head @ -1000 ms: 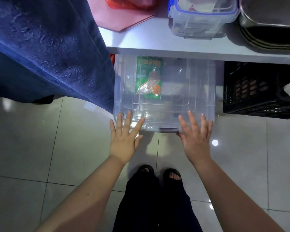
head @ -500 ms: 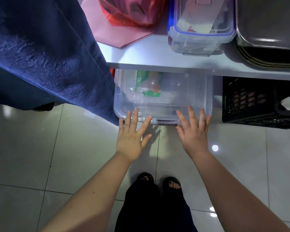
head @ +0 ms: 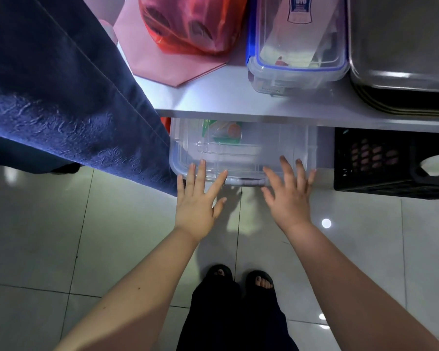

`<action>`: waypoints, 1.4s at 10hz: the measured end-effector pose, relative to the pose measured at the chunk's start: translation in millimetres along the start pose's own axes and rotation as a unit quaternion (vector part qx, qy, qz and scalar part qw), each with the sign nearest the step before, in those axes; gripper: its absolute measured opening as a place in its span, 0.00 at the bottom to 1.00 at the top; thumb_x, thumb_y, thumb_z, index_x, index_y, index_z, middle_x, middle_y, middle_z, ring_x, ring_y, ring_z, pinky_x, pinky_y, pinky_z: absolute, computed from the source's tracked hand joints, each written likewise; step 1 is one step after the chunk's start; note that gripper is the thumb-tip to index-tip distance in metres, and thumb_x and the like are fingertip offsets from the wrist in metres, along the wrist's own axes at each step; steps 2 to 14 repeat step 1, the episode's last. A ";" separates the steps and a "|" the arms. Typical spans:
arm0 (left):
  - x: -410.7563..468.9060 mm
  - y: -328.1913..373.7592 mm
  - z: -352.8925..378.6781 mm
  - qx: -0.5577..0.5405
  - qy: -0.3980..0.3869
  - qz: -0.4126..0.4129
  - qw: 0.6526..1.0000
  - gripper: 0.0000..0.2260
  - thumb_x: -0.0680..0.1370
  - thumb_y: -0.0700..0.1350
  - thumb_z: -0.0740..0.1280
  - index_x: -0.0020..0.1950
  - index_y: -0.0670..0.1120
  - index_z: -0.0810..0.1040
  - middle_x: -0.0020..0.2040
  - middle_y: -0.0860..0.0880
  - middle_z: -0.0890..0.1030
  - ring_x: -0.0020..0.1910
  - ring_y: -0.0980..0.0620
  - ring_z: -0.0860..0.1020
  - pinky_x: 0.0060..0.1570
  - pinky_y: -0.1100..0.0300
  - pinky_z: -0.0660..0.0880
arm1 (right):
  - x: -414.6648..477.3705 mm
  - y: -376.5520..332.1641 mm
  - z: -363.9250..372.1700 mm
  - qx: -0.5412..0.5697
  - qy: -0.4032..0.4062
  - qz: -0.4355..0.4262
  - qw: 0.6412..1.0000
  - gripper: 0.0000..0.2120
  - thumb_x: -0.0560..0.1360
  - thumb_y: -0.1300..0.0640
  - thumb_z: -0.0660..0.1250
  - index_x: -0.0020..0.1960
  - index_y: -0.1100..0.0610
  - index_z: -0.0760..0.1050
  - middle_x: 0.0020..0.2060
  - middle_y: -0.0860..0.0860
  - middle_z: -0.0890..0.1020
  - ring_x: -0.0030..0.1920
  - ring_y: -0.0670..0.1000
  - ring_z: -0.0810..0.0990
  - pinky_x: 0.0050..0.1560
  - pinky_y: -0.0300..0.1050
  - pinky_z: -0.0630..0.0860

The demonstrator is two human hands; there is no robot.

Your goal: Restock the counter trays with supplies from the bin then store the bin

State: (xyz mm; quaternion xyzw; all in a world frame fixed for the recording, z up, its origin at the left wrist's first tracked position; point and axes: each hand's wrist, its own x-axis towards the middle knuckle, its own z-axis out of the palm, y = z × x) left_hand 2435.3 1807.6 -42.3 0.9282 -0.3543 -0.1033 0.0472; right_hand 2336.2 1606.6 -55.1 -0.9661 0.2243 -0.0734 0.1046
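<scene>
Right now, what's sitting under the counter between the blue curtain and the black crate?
In the head view, the clear bin fills that gap between the blue curtain and the black crate, with both open hands flat against its front edge.

Two hands, two clear bins, one black crate.

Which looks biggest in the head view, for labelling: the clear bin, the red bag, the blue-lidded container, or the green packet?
1. Clear bin, though partly hidden under the counter.
2. Blue-lidded container and red bag: look alike, both cut off by the frame, so unranked.
3. Green packet, smallest.
</scene>
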 end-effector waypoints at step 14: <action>6.9 17.6 -23.2 0.002 0.024 -0.031 0.999 0.23 0.78 0.55 0.63 0.72 0.54 0.67 0.72 0.39 0.67 0.71 0.37 0.64 0.68 0.36 0.58 | 6.2 -8.0 -20.8 0.039 -0.039 0.025 0.998 0.23 0.71 0.55 0.72 0.64 0.56 0.74 0.64 0.60 0.74 0.67 0.66 0.68 0.68 0.71 0.55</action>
